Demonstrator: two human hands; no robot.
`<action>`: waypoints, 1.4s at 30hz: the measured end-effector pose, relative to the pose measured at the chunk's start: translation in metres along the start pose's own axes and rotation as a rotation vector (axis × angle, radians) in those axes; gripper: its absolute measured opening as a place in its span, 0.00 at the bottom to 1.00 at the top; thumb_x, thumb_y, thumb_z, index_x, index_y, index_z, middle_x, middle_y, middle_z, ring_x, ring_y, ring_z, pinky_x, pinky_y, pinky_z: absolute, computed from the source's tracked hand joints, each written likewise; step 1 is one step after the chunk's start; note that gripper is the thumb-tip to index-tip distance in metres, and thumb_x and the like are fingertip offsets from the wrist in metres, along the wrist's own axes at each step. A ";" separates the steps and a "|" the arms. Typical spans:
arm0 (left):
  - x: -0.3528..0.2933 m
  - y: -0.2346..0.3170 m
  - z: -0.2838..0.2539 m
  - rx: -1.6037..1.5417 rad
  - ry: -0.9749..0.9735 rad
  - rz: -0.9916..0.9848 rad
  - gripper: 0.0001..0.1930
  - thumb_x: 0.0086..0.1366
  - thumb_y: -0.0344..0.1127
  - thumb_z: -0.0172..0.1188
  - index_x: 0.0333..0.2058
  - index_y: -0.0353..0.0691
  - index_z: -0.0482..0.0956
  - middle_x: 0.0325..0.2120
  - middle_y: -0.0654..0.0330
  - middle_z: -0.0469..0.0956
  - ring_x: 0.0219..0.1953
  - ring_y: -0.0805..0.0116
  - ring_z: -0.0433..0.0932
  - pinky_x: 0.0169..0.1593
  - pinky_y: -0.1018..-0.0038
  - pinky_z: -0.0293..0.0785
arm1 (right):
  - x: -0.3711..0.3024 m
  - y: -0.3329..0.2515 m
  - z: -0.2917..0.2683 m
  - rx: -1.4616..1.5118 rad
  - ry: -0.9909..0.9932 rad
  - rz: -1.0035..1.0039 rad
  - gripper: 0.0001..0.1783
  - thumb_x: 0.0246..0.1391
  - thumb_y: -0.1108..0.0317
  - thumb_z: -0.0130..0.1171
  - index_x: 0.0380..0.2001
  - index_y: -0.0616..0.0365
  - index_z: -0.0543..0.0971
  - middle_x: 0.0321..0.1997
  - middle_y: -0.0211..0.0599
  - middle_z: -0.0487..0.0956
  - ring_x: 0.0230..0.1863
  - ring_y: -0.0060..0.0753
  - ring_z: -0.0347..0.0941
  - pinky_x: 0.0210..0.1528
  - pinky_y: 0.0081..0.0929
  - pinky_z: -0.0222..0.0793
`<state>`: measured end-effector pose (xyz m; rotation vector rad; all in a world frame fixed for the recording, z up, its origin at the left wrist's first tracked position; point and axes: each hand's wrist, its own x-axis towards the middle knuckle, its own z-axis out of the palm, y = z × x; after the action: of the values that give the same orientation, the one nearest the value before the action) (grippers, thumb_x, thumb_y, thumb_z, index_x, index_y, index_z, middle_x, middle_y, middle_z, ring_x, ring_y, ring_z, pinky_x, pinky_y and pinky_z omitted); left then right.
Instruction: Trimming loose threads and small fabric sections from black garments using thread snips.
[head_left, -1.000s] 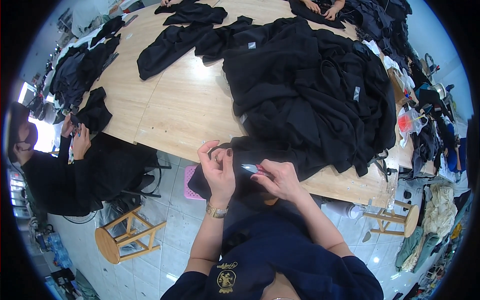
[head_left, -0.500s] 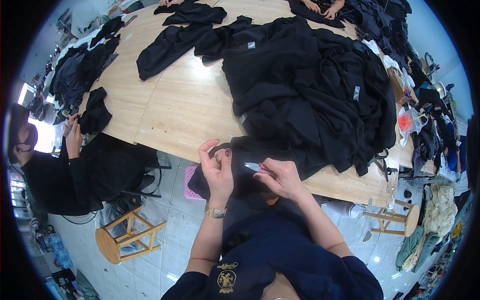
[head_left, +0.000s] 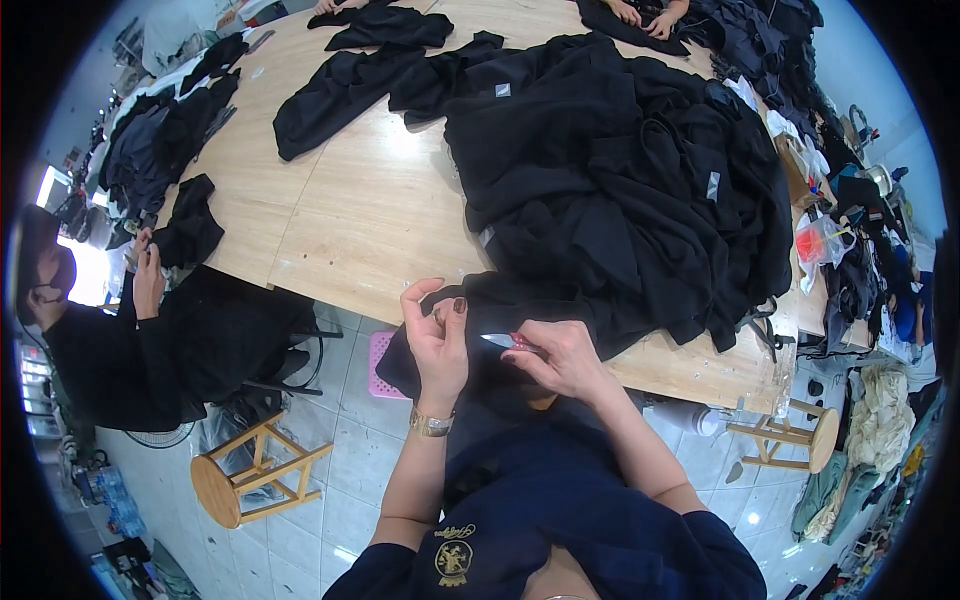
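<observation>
1. On the counter [head_left: 360,220], black garments [head_left: 620,190] are heaped; which are finished cannot be told.
2. Black cloth [head_left: 525,288] is spread at the near edge, seemingly mid-work.
3. The left hand's [head_left: 437,340] grip is half curled; anything pinched cannot be told.
4. Red-handled snips [head_left: 519,342] are held in the right hand's [head_left: 562,352] closed grip.

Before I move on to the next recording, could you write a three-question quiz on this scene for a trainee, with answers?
1. Which of the wearer's hands holds the red-handled cutting tool?
2. Where does the wooden stool on the left stand? A) on the tabletop B) on the tiled floor C) on the cloth pile
3. True or false: the gold-coloured band is on the wearer's left wrist.

Key: 1. The right hand. 2. B. 3. True.
</observation>
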<state>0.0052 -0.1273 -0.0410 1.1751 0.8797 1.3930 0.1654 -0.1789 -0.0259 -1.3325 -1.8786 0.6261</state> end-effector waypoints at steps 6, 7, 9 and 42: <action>-0.002 0.001 -0.001 0.022 -0.017 -0.007 0.17 0.64 0.31 0.54 0.49 0.37 0.59 0.19 0.71 0.62 0.23 0.85 0.59 0.29 0.87 0.55 | -0.002 0.006 0.012 0.461 0.263 0.335 0.12 0.54 0.65 0.57 0.24 0.60 0.69 0.15 0.28 0.68 0.18 0.21 0.67 0.20 0.25 0.60; -0.003 0.001 -0.001 0.022 -0.019 -0.008 0.17 0.64 0.31 0.54 0.49 0.37 0.59 0.19 0.71 0.62 0.23 0.85 0.59 0.29 0.87 0.55 | -0.001 0.008 0.012 0.642 0.252 0.384 0.08 0.55 0.69 0.54 0.28 0.59 0.67 0.20 0.24 0.69 0.22 0.14 0.66 0.21 0.20 0.61; -0.005 0.000 -0.002 0.139 -0.040 0.063 0.19 0.64 0.30 0.54 0.50 0.35 0.58 0.20 0.68 0.66 0.25 0.81 0.64 0.33 0.86 0.61 | 0.005 0.001 0.014 0.740 0.262 0.416 0.09 0.55 0.70 0.55 0.30 0.59 0.66 0.22 0.24 0.69 0.22 0.13 0.66 0.21 0.18 0.62; -0.013 0.005 0.002 0.652 -0.170 0.405 0.28 0.60 0.25 0.55 0.57 0.31 0.54 0.27 0.58 0.74 0.31 0.68 0.72 0.42 0.75 0.68 | 0.007 -0.014 0.023 0.227 0.380 0.288 0.10 0.46 0.78 0.56 0.29 0.60 0.64 0.23 0.31 0.71 0.25 0.18 0.67 0.28 0.19 0.62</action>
<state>0.0047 -0.1411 -0.0378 2.0277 1.0475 1.3240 0.1377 -0.1765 -0.0269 -1.4639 -1.2865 0.6539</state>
